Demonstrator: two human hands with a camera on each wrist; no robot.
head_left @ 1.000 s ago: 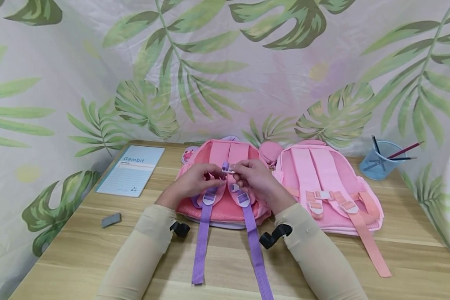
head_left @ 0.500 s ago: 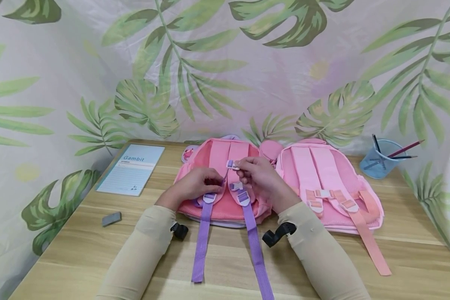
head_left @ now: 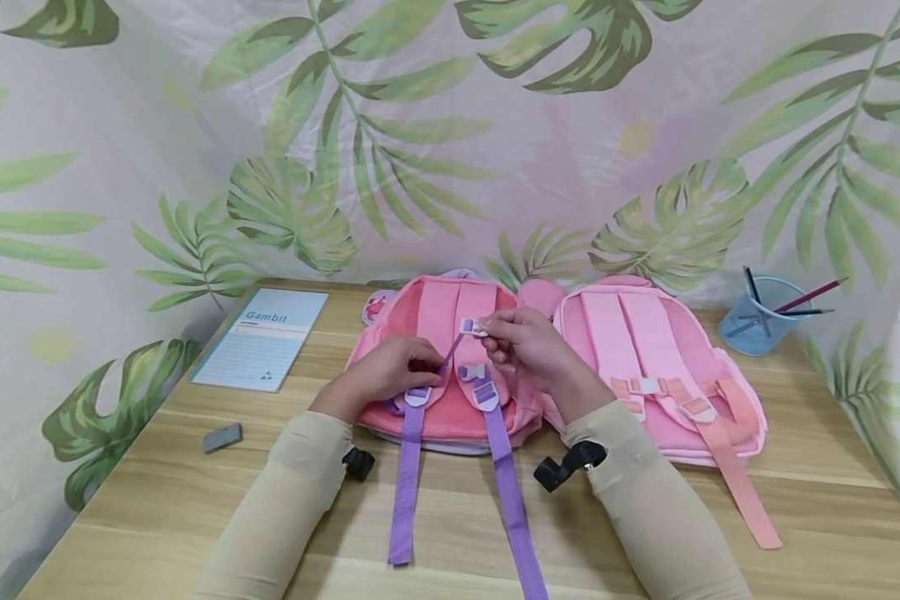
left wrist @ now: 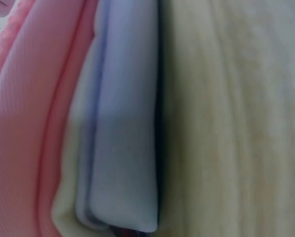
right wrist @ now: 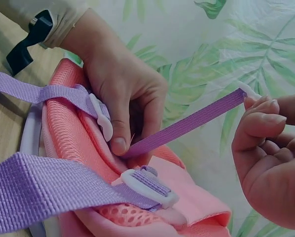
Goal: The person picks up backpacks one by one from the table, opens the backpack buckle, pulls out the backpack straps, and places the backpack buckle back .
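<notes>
A pink backpack (head_left: 375, 350) with purple webbing lies with its shoulder straps facing up. My right hand (head_left: 531, 346) pinches a white plastic buckle (head_left: 469, 327) on the end of a thin purple strap (right wrist: 192, 121), which is stretched taut. At the strap's lower end, my left hand (head_left: 399, 368) grips it by the left shoulder strap, thumb low against the pink fabric. Another white buckle half (head_left: 472, 372) sits on the right shoulder strap. Two purple tails (head_left: 405, 492) hang from white adjusters toward the table's front. The left wrist view mostly shows the backpack's blurred side.
A second pink backpack (head_left: 675, 333) with orange webbing lies close on the right, its chest buckle (head_left: 647, 385) fastened. A light blue notebook (head_left: 261, 342) and grey eraser (head_left: 222, 438) lie left. A blue pen cup (head_left: 757, 321) stands back right. Leaf-printed cloth hangs behind the table (head_left: 157, 517).
My right hand has moved right and slightly up with the buckle, drawing the thin purple strap straight. The left hand has let the buckle area go and dropped slightly to the strap's base.
</notes>
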